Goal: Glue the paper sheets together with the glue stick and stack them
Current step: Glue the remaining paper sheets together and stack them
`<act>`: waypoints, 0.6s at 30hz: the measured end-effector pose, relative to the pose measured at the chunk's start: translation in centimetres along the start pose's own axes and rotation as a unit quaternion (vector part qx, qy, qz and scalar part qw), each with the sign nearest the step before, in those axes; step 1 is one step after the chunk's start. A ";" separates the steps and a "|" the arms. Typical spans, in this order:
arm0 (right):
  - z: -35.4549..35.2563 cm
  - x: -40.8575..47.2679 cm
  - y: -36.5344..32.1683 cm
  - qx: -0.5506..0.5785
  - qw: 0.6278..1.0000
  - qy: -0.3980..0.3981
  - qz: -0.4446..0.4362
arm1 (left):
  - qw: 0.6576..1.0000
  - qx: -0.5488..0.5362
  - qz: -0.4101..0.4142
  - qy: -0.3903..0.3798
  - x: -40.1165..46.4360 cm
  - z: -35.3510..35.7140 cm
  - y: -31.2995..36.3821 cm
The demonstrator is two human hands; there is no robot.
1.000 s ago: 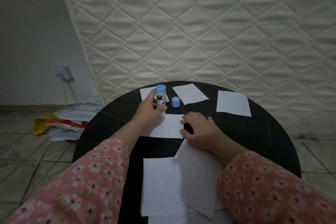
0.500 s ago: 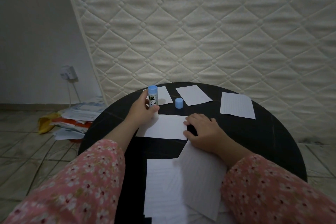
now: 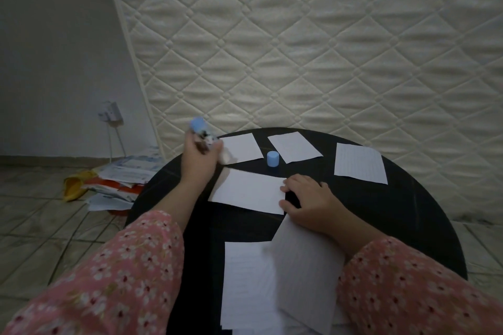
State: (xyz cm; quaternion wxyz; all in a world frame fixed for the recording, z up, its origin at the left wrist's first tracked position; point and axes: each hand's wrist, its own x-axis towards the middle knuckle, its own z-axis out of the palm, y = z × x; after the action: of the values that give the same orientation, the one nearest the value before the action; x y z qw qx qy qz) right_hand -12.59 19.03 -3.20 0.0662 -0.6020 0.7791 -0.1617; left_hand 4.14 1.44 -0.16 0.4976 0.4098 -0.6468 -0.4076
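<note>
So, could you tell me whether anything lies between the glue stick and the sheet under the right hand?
Nothing visible does. The left hand holds the glue stick just past the sheet's far left corner; the blue cap stands off to the right.

A round black table (image 3: 394, 207) is carrying several paper sheets (image 3: 249, 193), some overlapping at its near edge. A blue cap (image 3: 272, 159) is standing upright among the far sheets.
</note>
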 end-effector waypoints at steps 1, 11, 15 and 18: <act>0.0 0.0 0.0 0.002 1.000 0.003 0.000 | 0.998 -0.047 -0.005 0.051 0.3 -0.5 0.4; -0.6 0.6 -1.1 -0.042 0.997 0.053 -0.036 | 1.000 -0.002 -0.003 -0.024 -0.6 -1.7 0.3; -0.8 0.8 -0.4 -0.048 0.998 0.005 -0.026 | 0.993 0.029 0.006 -0.112 -1.5 -0.4 0.7; -0.9 0.9 -0.2 -0.041 0.999 -0.020 -0.001 | 0.987 0.034 0.015 -0.159 -2.2 0.2 1.0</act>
State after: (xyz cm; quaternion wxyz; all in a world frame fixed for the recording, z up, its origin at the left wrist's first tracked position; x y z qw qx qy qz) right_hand -12.92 18.33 -2.17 0.0572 -0.6080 0.7831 -0.1175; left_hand 4.23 3.86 0.05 0.3807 0.3466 -0.7371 -0.4377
